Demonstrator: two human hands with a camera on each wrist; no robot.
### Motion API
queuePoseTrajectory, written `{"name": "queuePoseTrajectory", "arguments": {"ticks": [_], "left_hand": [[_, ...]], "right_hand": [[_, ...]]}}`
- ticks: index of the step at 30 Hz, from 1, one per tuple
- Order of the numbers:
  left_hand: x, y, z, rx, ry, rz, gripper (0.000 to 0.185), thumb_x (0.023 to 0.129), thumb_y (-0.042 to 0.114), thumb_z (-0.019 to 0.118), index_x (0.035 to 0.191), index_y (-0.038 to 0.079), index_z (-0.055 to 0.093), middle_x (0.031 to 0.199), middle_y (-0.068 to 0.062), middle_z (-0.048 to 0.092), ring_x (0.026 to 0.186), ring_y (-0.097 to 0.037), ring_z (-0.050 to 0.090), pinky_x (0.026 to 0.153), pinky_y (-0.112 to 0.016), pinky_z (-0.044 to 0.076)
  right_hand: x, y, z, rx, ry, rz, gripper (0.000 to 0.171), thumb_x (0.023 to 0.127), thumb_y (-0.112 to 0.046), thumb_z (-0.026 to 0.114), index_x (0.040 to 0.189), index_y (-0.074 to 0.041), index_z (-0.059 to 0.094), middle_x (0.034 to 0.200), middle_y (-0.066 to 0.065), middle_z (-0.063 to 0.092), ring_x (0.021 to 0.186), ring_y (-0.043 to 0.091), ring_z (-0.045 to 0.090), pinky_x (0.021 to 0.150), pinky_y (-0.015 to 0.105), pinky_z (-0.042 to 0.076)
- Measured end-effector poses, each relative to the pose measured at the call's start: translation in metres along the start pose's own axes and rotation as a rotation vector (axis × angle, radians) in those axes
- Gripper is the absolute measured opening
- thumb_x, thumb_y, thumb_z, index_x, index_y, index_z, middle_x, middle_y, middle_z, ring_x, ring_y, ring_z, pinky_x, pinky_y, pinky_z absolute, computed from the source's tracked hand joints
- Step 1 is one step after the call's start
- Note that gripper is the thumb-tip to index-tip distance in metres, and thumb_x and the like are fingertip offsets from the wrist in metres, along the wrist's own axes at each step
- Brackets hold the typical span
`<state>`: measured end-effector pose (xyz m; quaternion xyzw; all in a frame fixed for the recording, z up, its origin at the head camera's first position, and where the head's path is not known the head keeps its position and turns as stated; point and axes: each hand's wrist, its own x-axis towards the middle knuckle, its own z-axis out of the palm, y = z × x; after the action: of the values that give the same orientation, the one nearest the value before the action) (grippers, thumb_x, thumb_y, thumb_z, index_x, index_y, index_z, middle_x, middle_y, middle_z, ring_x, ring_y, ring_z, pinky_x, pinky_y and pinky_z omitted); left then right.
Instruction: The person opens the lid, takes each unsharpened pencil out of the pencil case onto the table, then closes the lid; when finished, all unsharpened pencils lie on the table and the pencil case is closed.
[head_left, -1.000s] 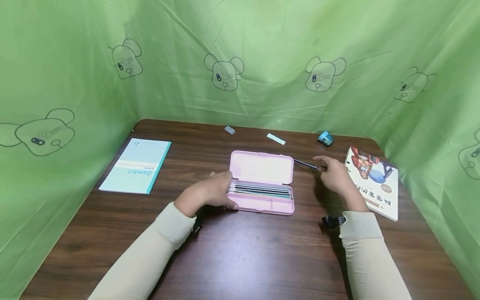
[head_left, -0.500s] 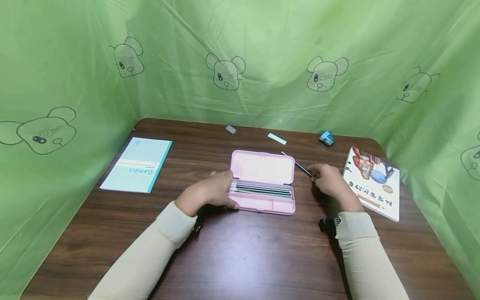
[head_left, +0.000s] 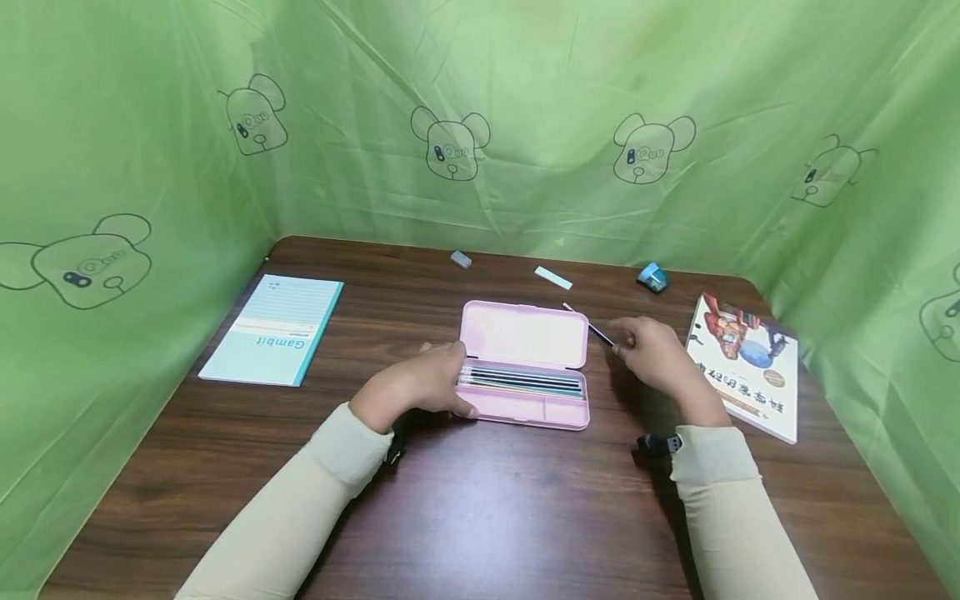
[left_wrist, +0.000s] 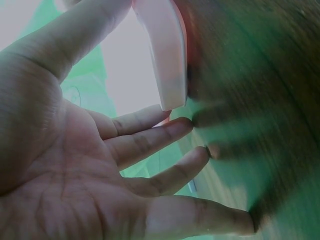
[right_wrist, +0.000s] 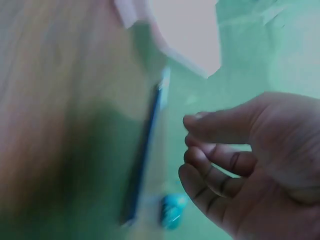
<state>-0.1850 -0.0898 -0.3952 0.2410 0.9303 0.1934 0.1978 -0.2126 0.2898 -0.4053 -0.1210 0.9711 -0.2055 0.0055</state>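
The pink pencil case (head_left: 510, 407) lies with its lid raised at the middle of the table; several pencils (head_left: 521, 381) fill its rear compartment. My left hand (head_left: 423, 381) grips its left end, thumb at the front corner and fingertips toward the hinge; the other fingers spread down to the tabletop in the left wrist view. A dark pencil (right_wrist: 145, 150) lies on the table to the right of the case, partly behind the lid in the head view. Beside it is my right hand (head_left: 652, 354), its fingers loosely bent and apart from the pencil in the right wrist view.
A notebook (head_left: 272, 331) lies at the left and a picture-covered book (head_left: 746, 367) at the right. Along the back are a grey eraser (head_left: 461, 260), a pale strip (head_left: 553, 277) and a blue sharpener (head_left: 652, 277). Green curtains (head_left: 525, 200) surround the table.
My right hand has moved left, and the pencil has turned with its near end toward me. The fingers have since come off it. The left hand stays on the case.
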Motion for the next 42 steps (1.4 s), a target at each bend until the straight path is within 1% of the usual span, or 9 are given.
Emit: {"name": "queuePoseTrajectory", "arguments": {"ticks": [3, 6, 9, 13, 16, 18, 25, 36, 42], "left_hand": [[0.0, 0.0, 0.0, 0.003, 0.001, -0.004, 0.076, 0.09, 0.042, 0.095, 0.135, -0.005, 0.057, 0.13, -0.017, 0.071, 0.125, -0.03, 0.065, 0.131, -0.053, 0.036], [0.0, 0.0, 0.0, 0.004, -0.002, -0.008, 0.075, 0.09, 0.042, 0.096, 0.135, -0.004, 0.057, 0.13, -0.017, 0.071, 0.124, -0.03, 0.065, 0.13, -0.053, 0.037], [0.0, 0.0, 0.001, 0.006, -0.002, -0.01, 0.075, 0.089, 0.042, 0.096, 0.134, -0.004, 0.058, 0.129, -0.016, 0.071, 0.122, -0.03, 0.064, 0.126, -0.052, 0.041], [0.0, 0.001, 0.001, 0.007, 0.002, -0.012, 0.073, 0.089, 0.043, 0.096, 0.131, -0.003, 0.059, 0.125, -0.014, 0.071, 0.118, -0.029, 0.063, 0.119, -0.049, 0.046], [-0.001, 0.002, 0.0, 0.008, 0.006, -0.011, 0.071, 0.088, 0.043, 0.096, 0.129, -0.002, 0.059, 0.123, -0.014, 0.071, 0.116, -0.029, 0.063, 0.115, -0.048, 0.048], [-0.001, 0.002, 0.0, 0.01, 0.009, -0.008, 0.071, 0.088, 0.043, 0.097, 0.129, -0.002, 0.059, 0.123, -0.014, 0.071, 0.116, -0.028, 0.063, 0.116, -0.048, 0.047], [-0.001, 0.002, 0.0, 0.004, 0.007, -0.012, 0.072, 0.088, 0.042, 0.097, 0.13, -0.003, 0.059, 0.121, -0.013, 0.071, 0.115, -0.028, 0.062, 0.117, -0.048, 0.046], [-0.002, 0.001, 0.0, 0.008, 0.006, -0.02, 0.073, 0.088, 0.043, 0.096, 0.131, -0.002, 0.059, 0.122, -0.013, 0.07, 0.113, -0.028, 0.06, 0.113, -0.047, 0.048], [-0.001, 0.002, 0.001, 0.022, 0.004, 0.009, 0.072, 0.088, 0.043, 0.096, 0.13, -0.003, 0.059, 0.124, -0.014, 0.071, 0.119, -0.028, 0.064, 0.122, -0.049, 0.042]], "right_hand": [[-0.004, -0.028, -0.007, 0.034, 0.021, -0.084, 0.036, 0.102, -0.002, 0.074, 0.138, 0.0, 0.074, 0.112, 0.022, 0.075, 0.101, 0.036, 0.07, 0.092, 0.058, 0.058], [-0.008, -0.055, -0.005, 0.067, -0.016, -0.185, 0.036, 0.101, 0.001, 0.075, 0.137, 0.001, 0.074, 0.116, 0.022, 0.078, 0.105, 0.036, 0.075, 0.095, 0.057, 0.063], [-0.012, -0.076, 0.004, 0.056, -0.104, -0.271, 0.037, 0.099, 0.002, 0.076, 0.136, 0.0, 0.075, 0.115, 0.018, 0.08, 0.107, 0.034, 0.077, 0.096, 0.054, 0.064], [-0.016, -0.092, 0.022, 0.016, -0.241, -0.333, 0.039, 0.1, 0.003, 0.073, 0.139, -0.001, 0.075, 0.127, 0.014, 0.081, 0.121, 0.032, 0.076, 0.107, 0.054, 0.061], [-0.016, -0.096, 0.033, 0.002, -0.287, -0.346, 0.041, 0.1, 0.006, 0.07, 0.14, 0.0, 0.075, 0.135, 0.014, 0.079, 0.131, 0.032, 0.073, 0.115, 0.054, 0.057], [-0.016, -0.097, 0.037, -0.009, -0.285, -0.363, 0.041, 0.099, 0.009, 0.069, 0.139, 0.002, 0.075, 0.134, 0.016, 0.079, 0.13, 0.033, 0.073, 0.114, 0.054, 0.057], [-0.014, -0.097, 0.042, -0.037, -0.265, -0.386, 0.042, 0.097, 0.012, 0.066, 0.136, 0.0, 0.077, 0.111, 0.014, 0.08, 0.104, 0.025, 0.074, 0.1, 0.05, 0.062], [-0.013, -0.098, 0.044, -0.067, -0.26, -0.427, 0.04, 0.097, 0.011, 0.068, 0.134, 0.0, 0.078, 0.102, 0.011, 0.077, 0.093, 0.02, 0.069, 0.091, 0.044, 0.063], [-0.013, -0.099, 0.044, -0.053, -0.302, -0.452, 0.035, 0.096, 0.009, 0.072, 0.129, -0.002, 0.079, 0.093, 0.004, 0.071, 0.085, 0.015, 0.062, 0.082, 0.036, 0.059]]}}
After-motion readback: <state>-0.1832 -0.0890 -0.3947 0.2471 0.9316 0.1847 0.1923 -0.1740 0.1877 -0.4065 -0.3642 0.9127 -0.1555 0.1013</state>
